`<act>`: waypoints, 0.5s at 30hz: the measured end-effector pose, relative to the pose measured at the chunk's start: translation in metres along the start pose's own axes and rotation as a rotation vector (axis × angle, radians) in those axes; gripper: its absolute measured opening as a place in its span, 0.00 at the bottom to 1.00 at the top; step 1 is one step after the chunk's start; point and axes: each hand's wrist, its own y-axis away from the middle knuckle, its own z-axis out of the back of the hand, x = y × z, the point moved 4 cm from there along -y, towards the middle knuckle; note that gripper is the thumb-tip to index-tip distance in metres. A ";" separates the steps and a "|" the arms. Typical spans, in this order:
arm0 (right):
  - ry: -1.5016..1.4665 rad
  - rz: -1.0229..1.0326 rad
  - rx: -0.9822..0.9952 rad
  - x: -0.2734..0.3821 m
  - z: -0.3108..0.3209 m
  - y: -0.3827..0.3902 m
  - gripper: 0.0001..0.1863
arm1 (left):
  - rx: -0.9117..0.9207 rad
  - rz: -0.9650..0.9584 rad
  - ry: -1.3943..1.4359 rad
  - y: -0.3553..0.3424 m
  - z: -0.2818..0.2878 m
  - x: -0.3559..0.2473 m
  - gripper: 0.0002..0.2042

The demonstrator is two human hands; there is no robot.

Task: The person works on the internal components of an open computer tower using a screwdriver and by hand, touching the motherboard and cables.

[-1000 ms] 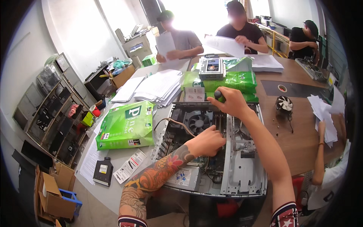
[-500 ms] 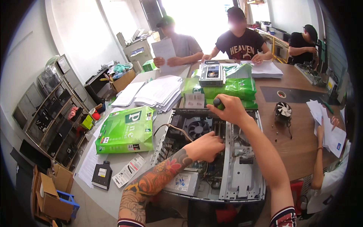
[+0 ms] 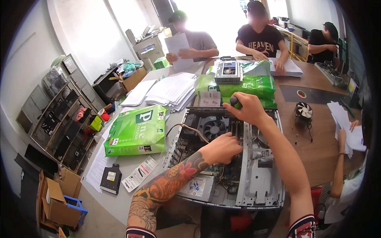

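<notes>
Blazing in from the opening (image 3: 217, 29) at the back, burnt to pure white! Spilling haze over the far side of the bench (image 3: 322, 158), gleaming on the left-hand green pack (image 3: 133, 133). Falling off into shadow inside the computer case (image 3: 260, 190), darker underneath. Reasonably crisp mid-frame, softening outward; bending the left wall (image 3: 24, 59), then sinking into black at the corners.

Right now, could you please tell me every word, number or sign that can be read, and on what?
I won't quote wording; by place:
Left green pack: large white lettering, legible.
Black shirt: pale chest lettering, legible.
White card, silver box label, stacked sheets: too small or blurred.
</notes>
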 end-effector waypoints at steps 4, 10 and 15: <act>-0.001 -0.021 0.012 -0.002 0.003 -0.001 0.22 | -0.045 -0.008 0.034 -0.002 0.007 0.002 0.06; 0.007 -0.002 -0.002 -0.001 0.000 -0.001 0.22 | 0.008 0.018 0.072 0.000 0.001 0.002 0.07; -0.024 -0.016 -0.040 -0.001 0.003 0.001 0.20 | 0.055 -0.017 0.084 0.001 0.008 0.003 0.13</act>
